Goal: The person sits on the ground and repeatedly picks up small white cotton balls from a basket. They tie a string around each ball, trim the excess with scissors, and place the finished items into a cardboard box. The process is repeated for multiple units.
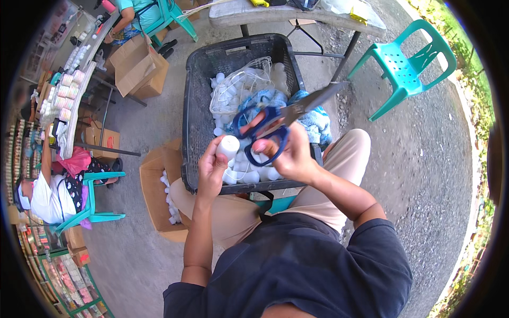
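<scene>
My left hand (pixel 211 167) grips a small white plastic bottle (pixel 228 147), its round end turned up. In my right hand (pixel 292 153) is a pair of scissors (pixel 296 111) with dark blue handles, the fingers and thumb through the loops and the blades pointing up and right. Both hands are above a black plastic crate (pixel 190 119). Inside it lie many white bottles (pixel 250 177), a tangle of white string (pixel 222 93) and a blue patterned cloth (pixel 314 123) that hangs over the crate's right side.
An open cardboard box (pixel 153 198) with white pieces stands left of my leg. Beyond the crate is a table (pixel 278 14); a green plastic chair (pixel 401 67) stands at right. Two people sit at the left, by a long table (pixel 81 91) with spools, near another cardboard box (pixel 133 67).
</scene>
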`<state>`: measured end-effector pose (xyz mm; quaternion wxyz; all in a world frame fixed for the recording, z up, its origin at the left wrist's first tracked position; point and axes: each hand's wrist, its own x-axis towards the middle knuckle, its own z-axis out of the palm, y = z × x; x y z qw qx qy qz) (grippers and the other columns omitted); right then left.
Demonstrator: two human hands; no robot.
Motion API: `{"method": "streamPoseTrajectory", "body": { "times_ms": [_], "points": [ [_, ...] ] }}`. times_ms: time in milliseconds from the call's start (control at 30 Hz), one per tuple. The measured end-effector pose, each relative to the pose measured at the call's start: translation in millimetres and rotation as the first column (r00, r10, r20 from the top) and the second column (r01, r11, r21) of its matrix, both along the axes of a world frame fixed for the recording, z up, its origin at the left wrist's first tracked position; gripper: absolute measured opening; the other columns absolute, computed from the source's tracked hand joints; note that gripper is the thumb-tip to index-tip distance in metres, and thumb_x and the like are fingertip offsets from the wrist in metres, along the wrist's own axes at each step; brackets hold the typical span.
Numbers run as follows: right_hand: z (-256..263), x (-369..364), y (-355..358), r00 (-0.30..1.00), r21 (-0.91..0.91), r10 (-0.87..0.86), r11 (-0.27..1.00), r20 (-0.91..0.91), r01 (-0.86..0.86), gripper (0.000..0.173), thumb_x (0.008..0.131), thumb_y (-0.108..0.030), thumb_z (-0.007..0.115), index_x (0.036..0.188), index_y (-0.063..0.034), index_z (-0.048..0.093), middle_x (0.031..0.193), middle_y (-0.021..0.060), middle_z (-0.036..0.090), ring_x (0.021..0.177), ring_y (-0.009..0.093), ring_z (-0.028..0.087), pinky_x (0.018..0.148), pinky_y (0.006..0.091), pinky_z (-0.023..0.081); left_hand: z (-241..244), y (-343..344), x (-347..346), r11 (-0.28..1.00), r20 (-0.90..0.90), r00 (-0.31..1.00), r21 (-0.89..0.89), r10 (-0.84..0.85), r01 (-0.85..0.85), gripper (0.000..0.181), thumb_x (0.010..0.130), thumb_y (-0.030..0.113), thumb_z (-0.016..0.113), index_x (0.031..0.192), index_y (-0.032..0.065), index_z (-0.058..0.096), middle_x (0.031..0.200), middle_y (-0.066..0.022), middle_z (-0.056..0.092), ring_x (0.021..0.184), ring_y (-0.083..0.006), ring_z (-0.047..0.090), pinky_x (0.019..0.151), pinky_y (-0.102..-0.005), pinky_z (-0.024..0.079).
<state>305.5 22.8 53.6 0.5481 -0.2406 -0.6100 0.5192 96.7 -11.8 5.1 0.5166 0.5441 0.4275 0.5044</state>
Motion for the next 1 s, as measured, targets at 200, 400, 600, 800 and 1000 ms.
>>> {"method": "streamPoseTrajectory", "body": {
  "times_ms": [200,400,600,800,1000],
  "points": [
    [-6,-12,0,0.999,-0.014,-0.027,1.000,0.019,0.027,0.027,0.085,-0.019,0.071,0.101,0.0000,0.059,0.089,0.0093,0.065,0.080,0.018,0.064,0.072,0.0296,0.050,-5,-5,-6,0.999,-0.058,0.998,-0.038,-0.003,0.001,0.056,0.095,0.042,0.055,0.128,-0.0027,0.048,0.107,-0.0035,0.058,0.093,-0.0083,0.052,0.080,-0.0213,0.042],
    [3,-14,7,0.957,0.127,-0.056,0.992,0.286,0.020,0.025,0.083,-0.011,0.071,0.102,0.0001,0.058,0.090,0.0111,0.065,0.083,0.020,0.064,0.075,0.0317,0.050,-5,0,-4,0.999,0.148,0.988,-0.009,-0.039,0.041,0.052,0.095,0.042,0.053,0.125,0.0001,0.048,0.097,-0.0046,0.057,0.082,-0.0085,0.051,0.072,-0.0217,0.041],
    [-14,-3,1,0.919,-0.284,0.272,0.940,0.286,-0.190,0.024,0.085,-0.011,0.069,0.102,-0.0006,0.057,0.086,0.0040,0.060,0.084,0.009,0.057,0.076,0.0246,0.048,2,21,-28,0.998,0.472,0.880,0.016,0.051,-0.066,0.055,0.096,0.045,0.048,0.137,0.0095,0.038,0.145,-0.0164,0.040,0.138,-0.0268,0.033,0.104,-0.0414,0.031],
    [-40,-32,-54,0.699,-0.696,0.533,0.255,-0.478,-0.671,0.045,0.094,-0.050,0.052,0.100,-0.0055,0.059,0.079,0.0019,0.058,0.072,0.011,0.057,0.066,0.0241,0.045,9,26,-23,0.868,0.401,0.823,0.119,0.403,-0.483,0.058,0.095,0.040,0.052,0.141,0.0129,0.031,0.151,-0.0062,0.029,0.136,-0.0222,0.026,0.110,-0.0517,0.011],
    [-25,-57,-40,0.736,-0.665,0.499,0.357,-0.458,-0.656,0.053,0.090,-0.059,0.052,0.091,-0.0064,0.059,0.073,0.0003,0.058,0.062,0.009,0.056,0.056,0.0217,0.042,-3,6,-22,0.870,0.409,0.834,0.164,0.369,-0.465,0.061,0.095,0.036,0.054,0.142,0.0061,0.029,0.149,-0.0082,0.030,0.134,-0.0230,0.030,0.110,-0.0514,0.012]
  ]
}}
